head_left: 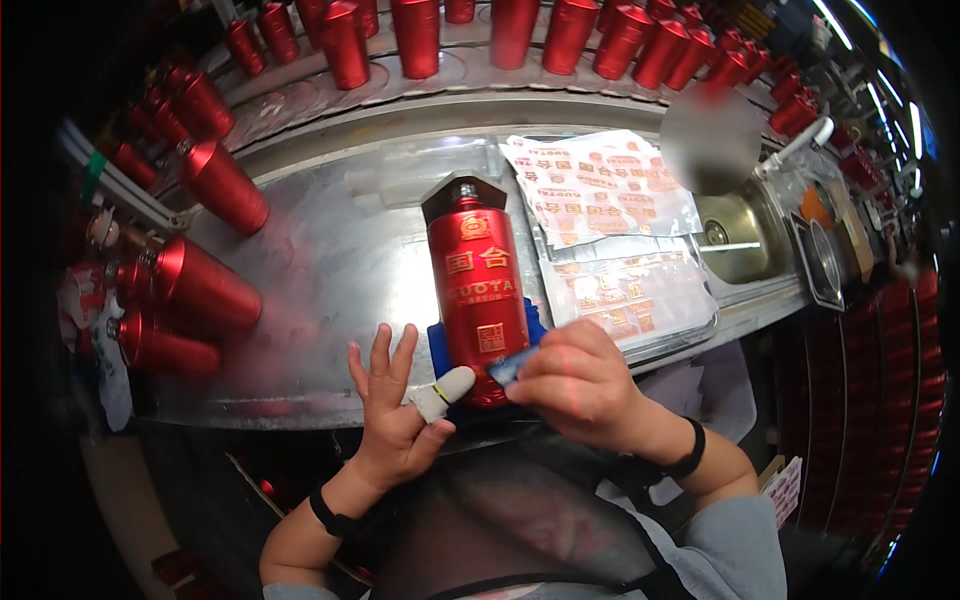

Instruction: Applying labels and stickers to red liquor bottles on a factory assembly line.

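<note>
A red bottle [478, 310] with gold lettering lies on its back in a blue holder [438, 350], its neck pointing away from me. My left hand [393, 418] has its fingers spread, and its index finger wears a white cover whose tip touches or nearly touches the bottle's lower left side. Pinched in my right hand [583, 388] is a small flat bluish piece [508, 367], held against or just over the bottle's lower right. Whether that piece is a scraper or a card I cannot tell.
Right of the bottle, sheets of gold-and-red stickers [605, 190] lie over a tray [700, 335]. A metal sink [745, 235] is set beyond them. More red bottles [205, 285] lie at the left; several stand on the curved conveyor [450, 70] at the back.
</note>
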A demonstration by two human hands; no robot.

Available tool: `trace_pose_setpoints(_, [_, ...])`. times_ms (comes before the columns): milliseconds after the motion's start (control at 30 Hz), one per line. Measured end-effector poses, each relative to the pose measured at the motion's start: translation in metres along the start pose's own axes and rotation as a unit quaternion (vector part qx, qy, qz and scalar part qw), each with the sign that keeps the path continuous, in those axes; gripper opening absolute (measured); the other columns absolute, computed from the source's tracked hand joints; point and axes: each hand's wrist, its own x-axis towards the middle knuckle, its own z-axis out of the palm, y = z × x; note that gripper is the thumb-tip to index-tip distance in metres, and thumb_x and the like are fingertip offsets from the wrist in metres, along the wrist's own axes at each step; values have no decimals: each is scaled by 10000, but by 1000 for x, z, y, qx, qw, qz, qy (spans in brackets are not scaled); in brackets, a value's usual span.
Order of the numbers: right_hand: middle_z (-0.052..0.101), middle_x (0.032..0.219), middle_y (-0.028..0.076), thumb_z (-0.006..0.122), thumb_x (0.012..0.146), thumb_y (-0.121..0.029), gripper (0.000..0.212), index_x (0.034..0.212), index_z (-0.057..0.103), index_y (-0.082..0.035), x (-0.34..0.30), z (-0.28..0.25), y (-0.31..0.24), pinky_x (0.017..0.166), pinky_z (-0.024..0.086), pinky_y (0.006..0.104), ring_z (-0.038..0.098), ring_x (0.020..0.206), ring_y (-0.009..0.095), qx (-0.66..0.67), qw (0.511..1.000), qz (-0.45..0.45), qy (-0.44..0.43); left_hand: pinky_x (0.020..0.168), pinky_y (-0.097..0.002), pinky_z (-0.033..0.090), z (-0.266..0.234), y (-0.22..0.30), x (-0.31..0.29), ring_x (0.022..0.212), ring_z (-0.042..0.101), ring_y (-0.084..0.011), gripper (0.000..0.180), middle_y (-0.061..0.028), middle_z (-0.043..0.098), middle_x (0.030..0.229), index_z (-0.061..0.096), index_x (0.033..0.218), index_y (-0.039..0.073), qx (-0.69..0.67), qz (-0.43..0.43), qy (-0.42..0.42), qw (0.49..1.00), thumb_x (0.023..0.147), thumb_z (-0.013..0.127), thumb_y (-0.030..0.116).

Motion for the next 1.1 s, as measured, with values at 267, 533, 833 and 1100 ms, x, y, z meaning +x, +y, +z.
trace_pose_setpoints(267, [627,886,47,757,642,-30,285,910,674,-77,4,1,-4,705,470,377,619,826,256,-17,1000,7,-19,1142,-609,19,0,2,15,1461,229,-430,507,-269,276,1560,687,1238,88,-103,-25,39,994,990,468,473])
trace_pose_setpoints(533, [633,882,88,742,625,7,322,931,676,-68,-3,-12,7,711,468,379,618,824,276,125,984,101,-73,1153,-590,60,2,-7,14,1441,301,-409,475,-274,320,1539,710,1195,76,-123,-4,37,992,973,515,449])
trace_pose_setpoints(833, [599,907,0,696,849,-76,179,1004,633,-15,-47,-20,38,698,426,204,536,778,62,407,756,509,58,1034,-331,400,-9,-38,92,1255,543,-215,425,-164,594,1324,589,1273,-20,-381,-240,149,881,1007,507,302])
trace_pose_setpoints(1100, [565,1149,193,884,627,-298,1029,1451,345,1,-18,12,0,716,531,393,610,939,329,-71,955,244,-150,844,-308,503,1,-66,181,941,643,-140,385,-40,683,1028,646,1098,119,-546,-454,-85,699,937,612,467])
